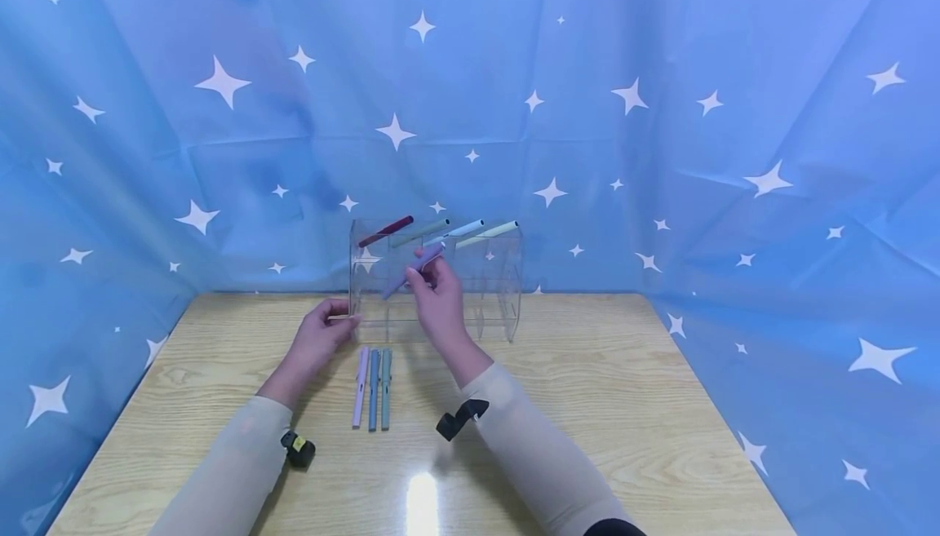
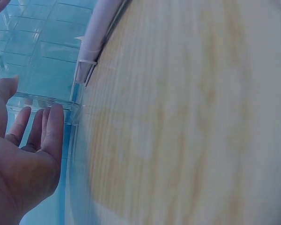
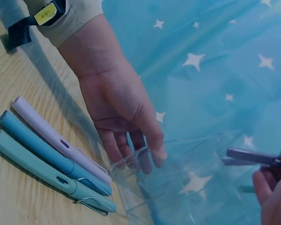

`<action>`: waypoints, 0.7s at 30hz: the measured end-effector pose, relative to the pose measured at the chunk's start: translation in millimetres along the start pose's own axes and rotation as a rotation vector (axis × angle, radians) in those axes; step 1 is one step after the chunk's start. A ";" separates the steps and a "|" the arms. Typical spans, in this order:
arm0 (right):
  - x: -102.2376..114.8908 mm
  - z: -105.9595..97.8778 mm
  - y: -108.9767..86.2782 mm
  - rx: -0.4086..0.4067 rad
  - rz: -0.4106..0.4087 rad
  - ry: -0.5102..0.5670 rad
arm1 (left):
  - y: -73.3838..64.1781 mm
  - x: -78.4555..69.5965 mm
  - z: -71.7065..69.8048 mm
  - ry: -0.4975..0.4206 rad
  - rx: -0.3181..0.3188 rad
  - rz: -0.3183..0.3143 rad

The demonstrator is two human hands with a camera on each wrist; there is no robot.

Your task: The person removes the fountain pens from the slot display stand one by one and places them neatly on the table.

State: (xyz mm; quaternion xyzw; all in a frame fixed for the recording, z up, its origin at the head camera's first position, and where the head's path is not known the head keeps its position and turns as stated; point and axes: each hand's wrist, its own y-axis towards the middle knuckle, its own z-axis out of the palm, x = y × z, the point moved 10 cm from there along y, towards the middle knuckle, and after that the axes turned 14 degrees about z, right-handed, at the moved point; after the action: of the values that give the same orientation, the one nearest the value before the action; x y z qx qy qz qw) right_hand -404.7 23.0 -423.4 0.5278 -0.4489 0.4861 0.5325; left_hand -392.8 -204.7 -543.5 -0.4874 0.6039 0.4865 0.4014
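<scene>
My right hand [image 1: 441, 295] pinches a purple pen [image 1: 413, 271] between thumb and fingers, slanted in front of a clear acrylic organizer [image 1: 507, 291]. In the right wrist view the same pen [image 3: 253, 156] juts out at the right edge. At the organizer's left end, my left hand [image 1: 321, 340] touches its side with fairly straight fingers, thumb toward the front. The left wrist view shows those fingers [image 2: 54, 131] right at the clear edge. Along the organizer's top lie a dark red pen [image 1: 385, 231], a grey-green pen [image 1: 422, 232], a light blue pen [image 1: 463, 230] and a pale yellow-green pen [image 1: 492, 233].
Side by side on the wooden table [image 1: 624, 422], before the organizer, lie a lilac pen [image 1: 360, 389], a blue pen [image 1: 374, 389] and a green pen [image 1: 385, 389], all capped with clips. A blue star-patterned cloth [image 1: 470, 71] hangs behind and along both sides.
</scene>
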 end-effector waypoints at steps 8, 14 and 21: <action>-1.2 -0.3 -8.5 0.082 0.023 0.030 | -0.7 -1.9 0.2 -0.001 -0.004 0.005; 1.3 -4.2 -16.2 0.102 0.031 -0.017 | -0.6 0.5 0.7 -0.008 -0.003 -0.008; 2.8 -10.1 -23.2 0.140 0.020 -0.012 | -0.6 -1.0 1.0 -0.018 -0.004 -0.007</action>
State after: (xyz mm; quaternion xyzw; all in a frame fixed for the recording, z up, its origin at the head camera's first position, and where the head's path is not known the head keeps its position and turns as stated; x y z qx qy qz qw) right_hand -381.8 33.9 -424.0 0.5622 -0.4223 0.5182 0.4869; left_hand -392.0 -203.5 -542.9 -0.4858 0.5975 0.4907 0.4077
